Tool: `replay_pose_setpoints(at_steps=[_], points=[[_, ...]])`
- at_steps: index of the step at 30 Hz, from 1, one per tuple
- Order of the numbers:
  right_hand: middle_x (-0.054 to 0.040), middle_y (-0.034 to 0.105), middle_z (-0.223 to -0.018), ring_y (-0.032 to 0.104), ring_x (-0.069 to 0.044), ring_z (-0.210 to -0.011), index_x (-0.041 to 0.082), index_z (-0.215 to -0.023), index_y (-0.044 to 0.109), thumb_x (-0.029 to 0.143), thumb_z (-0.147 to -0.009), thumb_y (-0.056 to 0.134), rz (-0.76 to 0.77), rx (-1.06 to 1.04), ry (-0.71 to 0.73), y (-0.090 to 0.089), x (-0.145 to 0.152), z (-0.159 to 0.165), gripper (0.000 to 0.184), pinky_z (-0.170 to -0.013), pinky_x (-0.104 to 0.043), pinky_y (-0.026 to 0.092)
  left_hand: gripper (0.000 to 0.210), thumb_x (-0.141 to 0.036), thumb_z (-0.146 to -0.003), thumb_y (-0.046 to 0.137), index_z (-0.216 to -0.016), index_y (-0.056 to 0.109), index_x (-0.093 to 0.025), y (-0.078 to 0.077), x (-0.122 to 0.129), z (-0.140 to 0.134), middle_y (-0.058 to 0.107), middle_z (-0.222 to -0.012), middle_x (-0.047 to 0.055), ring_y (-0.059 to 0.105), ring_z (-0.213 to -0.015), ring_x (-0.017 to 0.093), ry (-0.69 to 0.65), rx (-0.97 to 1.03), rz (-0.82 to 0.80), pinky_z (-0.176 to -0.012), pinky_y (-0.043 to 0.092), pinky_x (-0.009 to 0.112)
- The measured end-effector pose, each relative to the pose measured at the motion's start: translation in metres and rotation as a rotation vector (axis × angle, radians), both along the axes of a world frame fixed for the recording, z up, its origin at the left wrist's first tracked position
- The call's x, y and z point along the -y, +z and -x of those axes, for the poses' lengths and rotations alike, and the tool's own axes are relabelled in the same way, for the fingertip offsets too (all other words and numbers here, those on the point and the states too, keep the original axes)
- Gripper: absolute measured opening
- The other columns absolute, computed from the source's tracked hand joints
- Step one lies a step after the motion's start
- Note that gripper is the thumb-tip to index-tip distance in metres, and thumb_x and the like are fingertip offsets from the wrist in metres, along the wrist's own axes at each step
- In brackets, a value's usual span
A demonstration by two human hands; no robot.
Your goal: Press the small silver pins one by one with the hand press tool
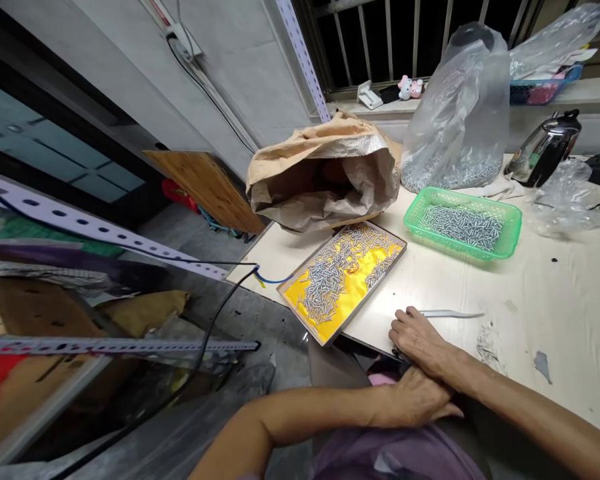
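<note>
My right hand (pixel 418 339) is at the table's front edge, its fingers curled down; a small dark thing shows under it, too hidden to name. My left hand (pixel 416 399) lies against the underside of my right wrist, thumb stretched out and the other fingers hidden. Just beyond my right fingers is a slim silver tool, like tweezers (pixel 453 313), flat on the table. To the left, a shallow framed tray (pixel 305 327) with a yellow lining holds many small metal pins (pixel 325 283). Part of it juts over the table edge.
A green plastic basket (pixel 514 230) of similar pins stands behind, beside a large clear bag (pixel 460 113) with more inside. An open brown paper sack (pixel 325 153) lies behind the tray. An electric kettle (pixel 545 150) stands back right. A black cable (pixel 215 313) hangs left.
</note>
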State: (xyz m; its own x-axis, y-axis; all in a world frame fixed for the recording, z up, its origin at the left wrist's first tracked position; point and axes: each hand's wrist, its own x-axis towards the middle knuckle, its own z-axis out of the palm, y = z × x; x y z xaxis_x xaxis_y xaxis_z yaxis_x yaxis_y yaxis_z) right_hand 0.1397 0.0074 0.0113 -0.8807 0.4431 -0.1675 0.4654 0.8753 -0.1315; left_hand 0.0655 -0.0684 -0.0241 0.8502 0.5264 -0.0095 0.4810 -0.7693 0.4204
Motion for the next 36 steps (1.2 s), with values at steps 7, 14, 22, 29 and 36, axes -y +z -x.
replay_pose_setpoints(at_steps=[7, 14, 22, 29, 36], points=[[-0.0039, 0.063, -0.075, 0.052, -0.018, -0.074, 0.017, -0.082, 0.062, 0.013, -0.085, 0.05, -0.249, -0.507, -0.251, 0.019, -0.036, -0.015, 0.013, -0.068, -0.031, 0.037, 0.027, -0.03, -0.095, 0.041, -0.096, 0.064, -0.014, 0.02, -0.023, 0.031, 0.068, -0.087, 0.006, 0.06, -0.083, 0.016, -0.015, 0.239, -0.202, -0.078, 0.047, 0.025], [-0.0109, 0.063, -0.092, 0.056, -0.025, -0.088, 0.016, -0.106, 0.062, 0.028, -0.093, 0.046, -0.626, -0.675, -0.676, 0.089, -0.093, -0.08, 0.025, -0.075, -0.039, 0.045, 0.023, -0.022, -0.09, 0.047, -0.085, 0.068, -0.016, 0.035, -0.139, 0.094, 0.066, -0.083, 0.007, 0.058, -0.081, 0.017, 0.891, 0.022, -0.116, -0.074, 0.044, 0.028], [-0.0054, 0.066, -0.084, 0.063, -0.018, -0.076, 0.019, -0.096, 0.062, 0.022, -0.095, 0.04, -0.182, -0.661, -0.598, 0.039, 0.006, -0.084, 0.023, -0.065, -0.031, 0.053, 0.021, -0.02, -0.085, 0.049, -0.077, 0.069, -0.014, 0.03, -0.188, 0.097, 0.068, -0.083, 0.007, 0.059, -0.08, 0.017, 0.941, -0.193, 0.041, -0.065, 0.039, 0.024], [-0.0047, 0.066, -0.08, 0.065, -0.018, -0.073, 0.024, -0.091, 0.062, 0.026, -0.095, 0.037, 0.069, -0.661, -0.726, 0.006, 0.064, -0.101, 0.025, -0.063, -0.032, 0.056, 0.026, -0.007, -0.08, 0.043, -0.074, 0.068, -0.01, 0.035, -0.183, 0.099, 0.063, -0.077, 0.01, 0.057, -0.074, 0.017, 0.852, -0.267, 0.03, -0.065, 0.039, 0.025], [-0.0044, 0.066, -0.082, 0.066, -0.019, -0.075, 0.026, -0.095, 0.061, 0.031, -0.094, 0.041, 0.085, -0.69, -0.74, -0.011, 0.077, -0.114, 0.02, -0.065, -0.031, 0.056, 0.029, 0.0, -0.077, 0.038, -0.075, 0.067, -0.004, 0.037, -0.177, 0.104, 0.062, -0.082, 0.016, 0.057, -0.076, 0.019, 0.925, -0.291, -0.009, -0.063, 0.041, 0.027]])
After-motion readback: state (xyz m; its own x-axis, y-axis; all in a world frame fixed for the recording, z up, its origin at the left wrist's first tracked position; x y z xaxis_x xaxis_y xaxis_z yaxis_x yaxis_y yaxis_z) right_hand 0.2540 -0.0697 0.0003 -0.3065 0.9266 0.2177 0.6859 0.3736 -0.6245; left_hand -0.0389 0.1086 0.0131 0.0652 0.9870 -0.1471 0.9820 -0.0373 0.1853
